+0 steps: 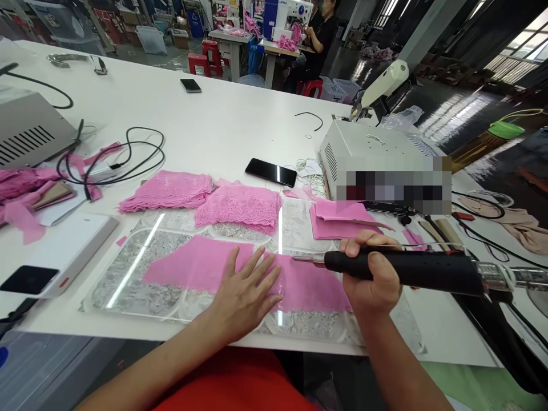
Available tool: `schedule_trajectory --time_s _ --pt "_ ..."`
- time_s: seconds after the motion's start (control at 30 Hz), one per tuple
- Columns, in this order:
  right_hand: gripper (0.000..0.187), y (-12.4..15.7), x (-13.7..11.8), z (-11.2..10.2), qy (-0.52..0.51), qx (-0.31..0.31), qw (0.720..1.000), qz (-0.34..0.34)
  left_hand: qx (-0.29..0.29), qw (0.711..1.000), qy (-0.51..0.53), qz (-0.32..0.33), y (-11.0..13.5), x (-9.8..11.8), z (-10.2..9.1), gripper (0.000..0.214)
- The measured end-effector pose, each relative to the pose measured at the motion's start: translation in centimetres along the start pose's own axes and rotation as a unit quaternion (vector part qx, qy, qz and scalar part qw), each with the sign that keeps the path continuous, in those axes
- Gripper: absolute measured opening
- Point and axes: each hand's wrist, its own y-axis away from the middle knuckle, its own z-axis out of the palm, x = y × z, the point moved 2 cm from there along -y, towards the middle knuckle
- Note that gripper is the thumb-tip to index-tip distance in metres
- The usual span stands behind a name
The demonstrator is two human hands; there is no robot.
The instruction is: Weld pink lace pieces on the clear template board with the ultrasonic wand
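Observation:
My left hand lies flat with its fingers spread on two pink fabric pieces, where the left piece meets the right piece. Both rest on a clear plastic template over a grey, speckled surface. Closed around a thick black hand tool, my right hand points its narrow metal tip left, over the upper edge of the right piece. Whether the tip touches the fabric I cannot tell. Just beyond are two stacks of pink lace, one on the left and another in the middle.
Folded pink fabric sits behind my right hand, near a grey machine box. A black phone lies beyond the lace. Black cables coil at the left, beside a white box. A person sits at a sewing machine.

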Motion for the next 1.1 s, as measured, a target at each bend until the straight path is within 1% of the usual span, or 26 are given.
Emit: schedule_trajectory --time_s 0.3,0.43,0.57,0.7,0.8,0.87,0.93,1.03,1.1 --pt "0.01 0.1 0.4 0.2 0.011 0.0 1.0 -0.004 -0.024 1.0 -0.002 0.001 0.1 -0.1 -0.2 0.038" --pt "0.01 0.1 0.6 0.2 0.01 -0.005 1.0 -0.006 -0.018 1.0 0.008 -0.007 0.0 -0.1 -0.2 0.039" --pt "0.006 0.1 0.8 0.4 0.014 -0.011 1.0 -0.001 -0.011 1.0 0.022 -0.008 0.0 -0.2 -0.2 0.038" --pt "0.01 -0.3 0.5 0.6 0.001 -0.002 1.0 0.008 0.001 1.0 0.027 -0.002 -0.1 -0.4 -0.5 0.036" --pt "0.011 -1.0 -0.5 -0.5 -0.009 0.044 0.999 -0.007 0.002 0.999 0.028 0.021 -0.4 -0.1 -0.7 0.036" --pt "0.011 -1.2 -1.3 -1.8 -0.006 0.086 0.996 -0.026 -0.001 0.998 0.04 0.043 -0.6 0.7 -0.8 0.038" --pt "0.011 -1.3 -2.1 -3.4 0.003 0.116 0.992 -0.04 -0.014 0.995 0.055 0.082 -0.8 1.8 -0.8 0.038" --pt "0.012 -1.2 -2.5 -5.4 0.012 0.133 0.99 -0.049 -0.049 0.987 0.064 0.142 -1.2 3.3 -0.6 0.039" --pt "0.012 -1.1 -2.4 -6.2 0.01 0.136 0.989 -0.049 -0.074 0.981 0.06 0.167 -1.4 3.9 -0.5 0.044"
